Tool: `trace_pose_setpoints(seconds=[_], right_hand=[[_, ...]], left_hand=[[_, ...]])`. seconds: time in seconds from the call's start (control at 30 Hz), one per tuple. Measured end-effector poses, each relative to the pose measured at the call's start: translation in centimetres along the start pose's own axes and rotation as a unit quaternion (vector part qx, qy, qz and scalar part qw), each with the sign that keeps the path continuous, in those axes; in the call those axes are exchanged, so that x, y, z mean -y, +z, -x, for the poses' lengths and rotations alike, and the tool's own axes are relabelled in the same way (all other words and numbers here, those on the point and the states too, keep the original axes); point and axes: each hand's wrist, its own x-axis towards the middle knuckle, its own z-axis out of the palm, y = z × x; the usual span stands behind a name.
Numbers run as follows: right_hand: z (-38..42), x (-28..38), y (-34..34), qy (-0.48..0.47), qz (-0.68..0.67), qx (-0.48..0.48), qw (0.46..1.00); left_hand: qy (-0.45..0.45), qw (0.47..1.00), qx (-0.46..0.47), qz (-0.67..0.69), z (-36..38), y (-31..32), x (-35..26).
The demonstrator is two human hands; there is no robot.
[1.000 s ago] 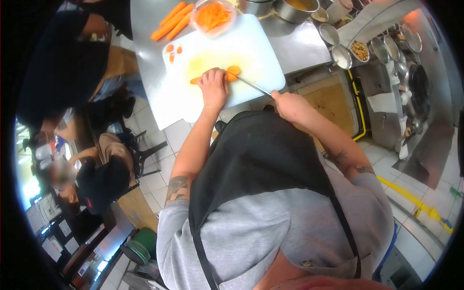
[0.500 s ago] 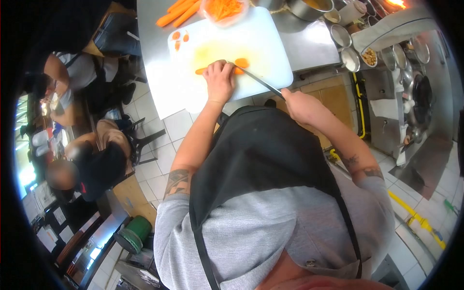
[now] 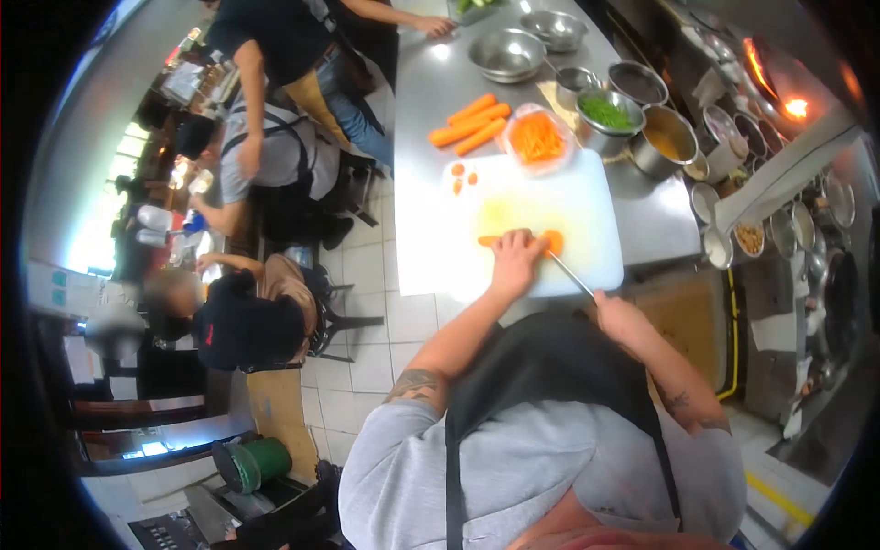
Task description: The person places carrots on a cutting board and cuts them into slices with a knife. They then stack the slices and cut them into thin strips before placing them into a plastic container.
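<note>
My left hand (image 3: 516,259) is closed over a carrot (image 3: 486,241) lying on the white cutting board (image 3: 598,206). In my right hand (image 3: 621,318) is the handle of a knife (image 3: 572,274), whose blade meets the carrot's right end, beside my left fingertips. Orange cut carrot (image 3: 554,240) rests by the blade. Several small carrot ends (image 3: 458,181) sit at the board's upper left. At the board's far edge is a clear tub of shredded carrot (image 3: 537,138). Whole peeled carrots (image 3: 469,124) lie behind the board, on the steel table (image 3: 422,197).
Metal bowls (image 3: 506,55) and pots, one with chopped greens (image 3: 607,113) and another with brownish liquid (image 3: 667,135), stand at the back right. A flame (image 3: 796,108) burns at the far right. Other people (image 3: 275,151) are at the left; one person's hand (image 3: 434,26) reaches the table.
The view has shifted, bringing more of the table's back, the bowls and a standing person into sight. Both hands stay at the carrot, the knife still at its right end.
</note>
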Motion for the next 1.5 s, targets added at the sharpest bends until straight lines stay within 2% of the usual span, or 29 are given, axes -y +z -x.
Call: trace_pose_setpoints(seconds=[0.03, 0.13, 0.17, 0.3, 0.47, 0.53, 0.63, 0.73, 1.13, 1.23, 1.33, 1.5], right_hand=[[0.1, 0.1, 0.0, -0.001, 0.0, 0.001, 1.0], [0.4, 0.5, -0.4, 0.009, -0.003, 0.011, 1.0], [0.2, 0.3, -0.3, 0.01, -0.004, 0.012, 1.0], [0.2, 0.3, -0.3, 0.014, -0.014, 0.016, 1.0], [-1.6, -2.1, 2.2, -0.048, -0.018, -0.035, 0.998], [-0.9, -1.5, 1.6, -0.059, -0.015, -0.045, 0.997], [1.1, 0.3, -0.1, -0.041, 0.006, -0.096, 0.995], [2.4, 1.2, -1.1, -0.032, 0.009, -0.098, 0.995], [4.3, 2.3, -3.2, -0.019, 0.005, -0.042, 0.999], [4.0, 3.2, -4.0, 0.001, 0.026, 0.006, 1.0], [2.1, 2.9, -2.7, 0.002, 0.015, 0.029, 0.999], [-0.1, 0.8, -0.1, -0.02, 0.003, 0.004, 1.0]], left_hand=[[0.008, 1.0, 0.016, -0.008, -0.1, -0.7, -0.2], [-0.037, 0.997, -0.061, 0.027, -0.2, -0.6, -0.7], [-0.062, 0.997, -0.046, 0.027, 0.1, -0.7, -0.6], [-0.036, 0.996, -0.072, 0.045, 0.8, -0.1, 0.1], [0.005, 0.998, -0.062, 0.033, 0.6, 1.0, 1.7], [-0.004, 0.997, -0.029, 0.066, 0.5, -0.5, 1.4], [-0.018, 0.995, -0.056, 0.083, 0.4, -0.4, 1.5], [-0.032, 0.994, -0.061, 0.091, 0.3, -0.6, 1.4], [-0.034, 0.993, -0.062, 0.093, 0.3, -0.9, 1.5], [-0.037, 0.993, -0.06, 0.093, 0.3, -1.1, 1.4], [-0.041, 0.994, -0.058, 0.089, 0.3, -1.1, 1.3], [-0.009, 0.999, -0.034, 0.033, 0.4, -1.2, 1.2]])
